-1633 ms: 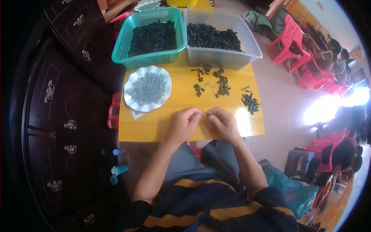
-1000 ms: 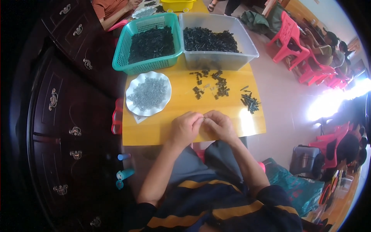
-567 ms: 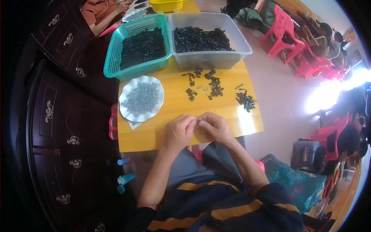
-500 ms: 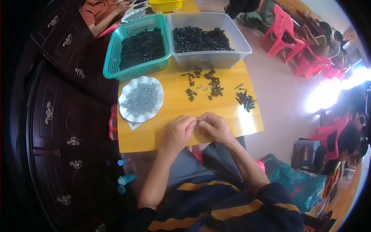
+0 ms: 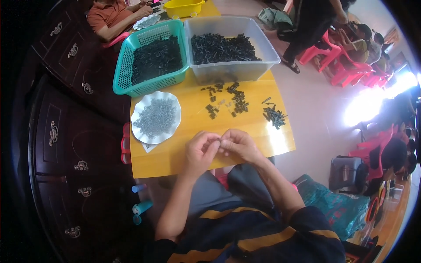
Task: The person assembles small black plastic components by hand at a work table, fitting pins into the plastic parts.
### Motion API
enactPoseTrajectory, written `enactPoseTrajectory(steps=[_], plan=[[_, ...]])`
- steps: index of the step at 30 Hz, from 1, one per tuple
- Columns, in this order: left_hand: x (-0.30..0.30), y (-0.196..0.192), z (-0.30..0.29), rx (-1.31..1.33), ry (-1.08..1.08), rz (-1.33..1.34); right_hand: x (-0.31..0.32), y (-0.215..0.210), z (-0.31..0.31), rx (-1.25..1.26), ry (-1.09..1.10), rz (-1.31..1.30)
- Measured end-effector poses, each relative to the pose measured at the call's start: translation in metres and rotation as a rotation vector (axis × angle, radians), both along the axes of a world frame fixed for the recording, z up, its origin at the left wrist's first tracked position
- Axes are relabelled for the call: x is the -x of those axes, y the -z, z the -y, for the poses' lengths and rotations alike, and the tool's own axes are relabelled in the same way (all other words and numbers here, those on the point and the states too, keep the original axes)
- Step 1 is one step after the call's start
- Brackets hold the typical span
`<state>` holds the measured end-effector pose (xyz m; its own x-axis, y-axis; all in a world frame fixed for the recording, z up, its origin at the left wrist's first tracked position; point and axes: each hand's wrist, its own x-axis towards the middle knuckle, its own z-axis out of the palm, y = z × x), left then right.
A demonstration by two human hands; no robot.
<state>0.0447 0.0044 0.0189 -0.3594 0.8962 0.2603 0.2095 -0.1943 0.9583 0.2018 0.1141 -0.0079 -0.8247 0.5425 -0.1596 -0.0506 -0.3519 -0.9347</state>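
Note:
My left hand [image 5: 200, 148] and my right hand [image 5: 240, 145] meet over the near edge of the yellow table [image 5: 193, 120]. Thumbs and fingertips are pinched together, and whatever sits between them is too small to make out. Left of my hands stands a white scalloped plate [image 5: 176, 121] heaped with small clear-grey pieces [image 5: 155, 117]. Beyond my hands lie scattered short dark pieces [image 5: 239, 101], with a few clear bits among them. A pile of dark slim pieces [image 5: 275, 117] rests near the table's right edge.
At the table's far side stand a green basket [image 5: 124, 83] and a clear plastic bin [image 5: 232, 71], both holding many dark pieces. A dark drawer cabinet [image 5: 66, 144] lines the left. A person [image 5: 115, 19] sits across; another person [image 5: 307, 28] stands by the red chairs [image 5: 322, 52].
A standing person in dark clothes has come into view at the upper right. My hands stay together, with the fingers slightly shifted. The view has tilted a little.

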Motion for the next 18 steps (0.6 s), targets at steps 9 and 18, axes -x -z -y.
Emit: enactPoseTrajectory(steps=[9, 18], plan=[[0.005, 0.008, 0.000, 0.105, -0.102, -0.077, -0.003, -0.008, -0.049, -0.250, 0.171, 0.043], [0.006, 0.015, -0.003, 0.036, -0.155, -0.204, -0.011, -0.017, -0.080, -0.601, 0.341, 0.290]])
